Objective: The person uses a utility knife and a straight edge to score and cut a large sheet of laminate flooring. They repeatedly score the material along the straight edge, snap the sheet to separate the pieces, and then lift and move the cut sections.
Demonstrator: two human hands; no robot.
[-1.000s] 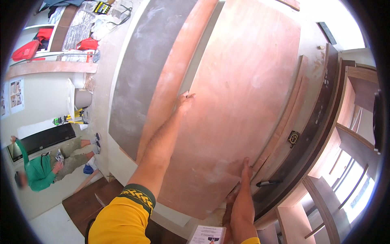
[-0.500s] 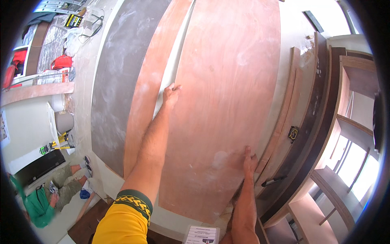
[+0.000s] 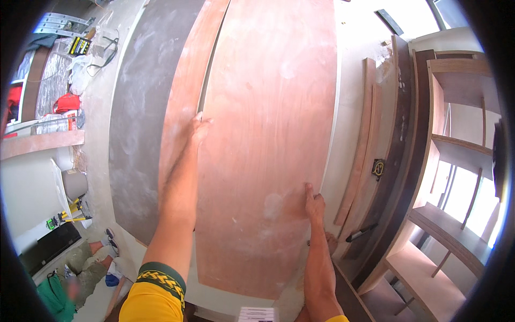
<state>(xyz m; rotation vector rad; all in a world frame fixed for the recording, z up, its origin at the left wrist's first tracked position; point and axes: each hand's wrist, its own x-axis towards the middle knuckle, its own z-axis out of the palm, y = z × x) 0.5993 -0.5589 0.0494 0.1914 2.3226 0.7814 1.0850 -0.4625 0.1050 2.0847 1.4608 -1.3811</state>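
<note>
A large reddish plywood sheet (image 3: 263, 139) lies flat in front of me. My left hand (image 3: 200, 129) is closed on its left edge, fingers bent over the narrow dark gap there. Across that gap lies a narrower plywood strip (image 3: 184, 86), on top of or against a grey-brown panel (image 3: 145, 102); which of these, I cannot tell. My right hand (image 3: 315, 205) grips the sheet's right edge nearer to me, one digit stretched along the top face and the others curled, their tips partly hidden.
To the right are thin wood strips (image 3: 360, 155), a tape measure (image 3: 378, 168), a black marker-like tool (image 3: 361, 233), a dark board (image 3: 396, 145) and wooden shelving (image 3: 448, 140). A person in green (image 3: 56, 295) sits at lower left. A red bag (image 3: 67, 102) lies farther up.
The plywood sheet has shifted left with both hands on it, and the wide gap beside the strip has narrowed to a thin dark line. The whole view has also shifted somewhat.
</note>
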